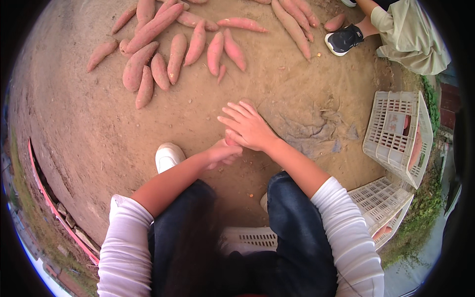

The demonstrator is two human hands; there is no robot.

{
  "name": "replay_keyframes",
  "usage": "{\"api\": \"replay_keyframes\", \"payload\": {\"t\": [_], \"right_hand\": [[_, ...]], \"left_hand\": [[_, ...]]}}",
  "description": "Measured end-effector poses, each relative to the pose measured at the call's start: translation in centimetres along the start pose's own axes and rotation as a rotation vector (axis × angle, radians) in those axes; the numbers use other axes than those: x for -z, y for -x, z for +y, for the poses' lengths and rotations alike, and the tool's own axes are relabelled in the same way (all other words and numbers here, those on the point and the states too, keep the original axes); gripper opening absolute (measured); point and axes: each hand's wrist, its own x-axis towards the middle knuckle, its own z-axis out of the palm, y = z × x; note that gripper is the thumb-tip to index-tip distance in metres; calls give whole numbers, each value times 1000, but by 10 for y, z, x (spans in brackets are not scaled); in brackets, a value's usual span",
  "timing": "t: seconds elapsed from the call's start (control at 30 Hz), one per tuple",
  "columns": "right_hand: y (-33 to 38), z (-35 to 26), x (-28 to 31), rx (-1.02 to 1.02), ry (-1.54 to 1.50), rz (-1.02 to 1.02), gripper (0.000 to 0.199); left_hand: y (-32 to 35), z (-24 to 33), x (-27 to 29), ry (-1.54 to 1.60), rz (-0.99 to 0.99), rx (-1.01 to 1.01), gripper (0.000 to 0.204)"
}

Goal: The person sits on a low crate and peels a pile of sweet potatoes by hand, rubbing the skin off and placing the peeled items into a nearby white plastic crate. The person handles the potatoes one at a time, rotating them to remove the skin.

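My left hand [222,154] is closed in front of my knees, its fingers curled. A small reddish patch shows between the two hands; most of whatever is there is hidden, and I cannot make out what it is. Over the left hand lies my right hand [248,127], its fingers stretched out and apart, with its palm side hidden. Beyond both hands, several pink-red sweet potatoes [176,58] lie loose on the dirt. The closest small piece is a thin sweet potato [221,74].
At the right stand two pale plastic crates [393,119] [378,200] with sweet potatoes inside. A crumpled grey cloth or sheet [316,131] lies on the ground. Another person's dark shoe [343,39] is at upper right, near more sweet potatoes [292,27]. A white slotted crate [252,236] sits beneath me.
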Motion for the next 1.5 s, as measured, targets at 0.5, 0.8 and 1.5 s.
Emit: {"api": "replay_keyframes", "payload": {"t": [0.5,0.8,1.5], "right_hand": [[-27,-3,60,-89,140,-203,69],[5,-4,68,25,98,-301,64],[18,17,61,-646,-57,-113,70]], "left_hand": [[7,3,9,-19,16,-4,21],[7,7,15,55,-84,3,20],[9,7,13,97,-87,-26,17]]}}
